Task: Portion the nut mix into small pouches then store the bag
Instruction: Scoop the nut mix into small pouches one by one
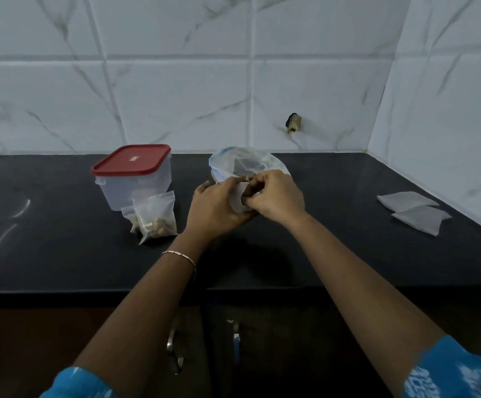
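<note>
Mid-portioning: left hand (216, 205) gripped a small pouch (237, 201) from the side, right hand (276, 196) curled over its mouth, pinching the top edge, brown bits, likely nuts, at the fingertips. Pouch sat low over the black countertop (61, 254), just in front of the open nut mix bag (245, 162). Filled pouches (156, 218) leaned on a red-lidded container (133, 179); empty pouches (411, 211) lay far right. Next move likely needs the nuts dropped in, then the seal pressed, pouch kept upright

Just in front of one red-lidded container (135, 182) stand two filled pouches (156, 216), and to its right are one large bag (245, 163), one held pouch (237, 201) and two empty pouches (414, 211).
</note>
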Available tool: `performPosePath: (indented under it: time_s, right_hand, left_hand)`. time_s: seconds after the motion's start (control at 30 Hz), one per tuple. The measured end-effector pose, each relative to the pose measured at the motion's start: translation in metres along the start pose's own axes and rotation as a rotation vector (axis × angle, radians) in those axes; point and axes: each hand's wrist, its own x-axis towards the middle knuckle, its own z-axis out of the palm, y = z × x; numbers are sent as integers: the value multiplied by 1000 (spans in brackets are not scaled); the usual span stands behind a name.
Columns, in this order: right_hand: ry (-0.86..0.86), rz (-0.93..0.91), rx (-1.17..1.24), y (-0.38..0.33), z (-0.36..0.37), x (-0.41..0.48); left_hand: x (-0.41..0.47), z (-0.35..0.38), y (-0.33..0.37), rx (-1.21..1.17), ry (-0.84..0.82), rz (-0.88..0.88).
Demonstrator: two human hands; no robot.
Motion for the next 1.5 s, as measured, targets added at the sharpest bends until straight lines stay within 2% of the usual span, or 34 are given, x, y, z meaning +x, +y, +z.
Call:
performPosePath:
  time_s: [0.1,0.2,0.27,0.33,0.43,0.57,0.73,0.8,0.9,0.97,1.03,1.2,1.37,1.5]
  right_hand:
    - [45,-7,-75,3,9,18]
    - [45,-32,87,10,14,32]
    - [138,17,186,22,11,32]
    - [237,75,130,40,3,30]
    - [168,166,-99,67,-8,25]
    - [-75,182,-342,83,-10,19]
    - [-153,190,-298,84,-8,18]
    - [-128,174,-245,82,-10,17]
    - [61,67,-200,76,-15,21]
    - [128,-40,-227,67,-18,30]
    - [107,-113,-305,56,-16,46]
    - [-180,-204,-474,40,0,81]
    - [18,-255,-786,41,-3,88]
    - [-6,-220,-911,42,-10,87]
  left_hand:
    - [10,10,-17,-110,21,-41]
    - [18,18,-28,-243,8,-159]
    - [22,22,-30,-330,-8,-223]
    - [26,26,-28,-399,-12,-284]
    - [31,31,-25,-457,-72,-331]
    - [30,33,-27,-424,-172,-350]
    - [24,26,-28,-412,-216,-384]
    - [23,25,-29,-382,-197,-379]
    - [24,25,-27,-353,-90,-349]
    - [26,26,-26,-348,-46,-311]
    - [29,28,-27,-324,-30,-250]
    - [38,34,-31,-158,-114,-132]
    - [40,28,-32,-135,-159,-208]
    - [39,27,-32,-100,-139,-185]
